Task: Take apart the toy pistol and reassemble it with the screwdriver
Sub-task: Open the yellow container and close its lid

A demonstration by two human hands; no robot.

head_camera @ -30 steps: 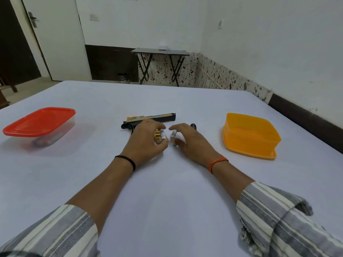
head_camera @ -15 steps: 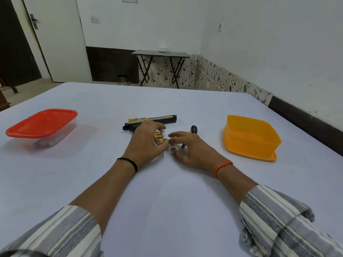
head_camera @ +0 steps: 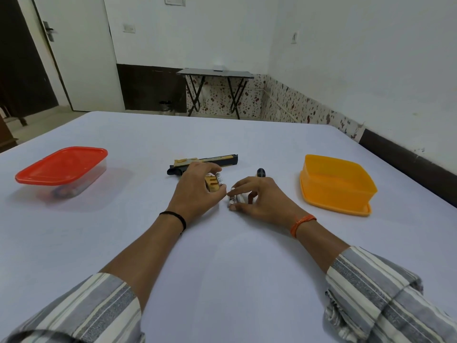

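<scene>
On the desk (head_camera: 222, 243) the toy pistol (head_camera: 210, 161) lies partly under the left hand (head_camera: 195, 191), which grips its tan handle. The right hand (head_camera: 257, 199) pinches small white cylinders, apparently batteries. Judging by this, battery handling; the screwdriver (head_camera: 261, 172) comes next.

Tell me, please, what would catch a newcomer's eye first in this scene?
Probably the two hands meeting at the middle of the white table: the left hand grips the toy pistol by its handle, and the right hand pinches small white cylinders beside it. Next come the bright containers: a red-lidded clear box at the left, an open orange tub at the right.
</scene>
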